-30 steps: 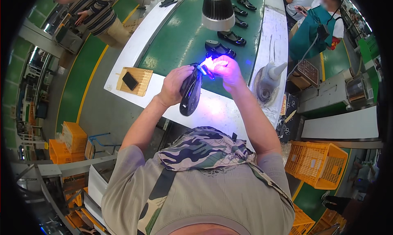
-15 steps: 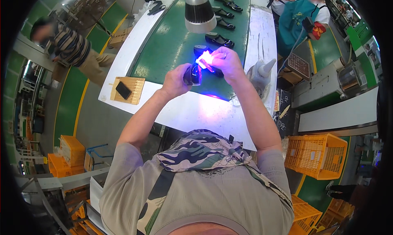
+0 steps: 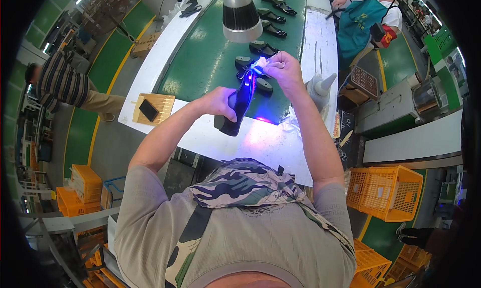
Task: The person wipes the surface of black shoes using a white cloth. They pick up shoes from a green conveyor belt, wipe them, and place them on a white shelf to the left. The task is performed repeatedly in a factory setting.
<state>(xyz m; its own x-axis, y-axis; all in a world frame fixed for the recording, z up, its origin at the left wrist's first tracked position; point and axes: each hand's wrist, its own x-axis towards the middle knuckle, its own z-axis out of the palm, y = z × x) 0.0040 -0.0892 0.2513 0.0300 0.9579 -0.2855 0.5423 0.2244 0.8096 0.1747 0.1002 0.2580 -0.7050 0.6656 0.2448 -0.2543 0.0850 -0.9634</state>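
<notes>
A glossy dark shoe (image 3: pixel 242 98) is in my left hand (image 3: pixel 219 103), whose fingers wrap round its rear part. It is tilted above the near end of the green belt, with one end pointing away from me. My right hand (image 3: pixel 286 75) pinches a crumpled white cloth (image 3: pixel 260 64) against the shoe's far end. Bluish-purple light falls on the cloth and the shoe. Behind and beneath them, other dark shoes (image 3: pixel 264 86) rest on the green belt (image 3: pixel 200 62), partly hidden by my hands.
A metal lamp (image 3: pixel 242 17) hangs over the belt. Several black shoes (image 3: pixel 273 15) line its far part. On the right border are a white nozzle bottle (image 3: pixel 320 85) and crumpled white material (image 3: pixel 290 123). A phone (image 3: pixel 149 110) lies at left. A person in a teal apron (image 3: pixel 358 32) stands far right.
My left hand has drawn nearer and the shoe now shows lengthwise. My right hand has shifted slightly right and away, with the cloth. The striped-shirt person has moved left.
</notes>
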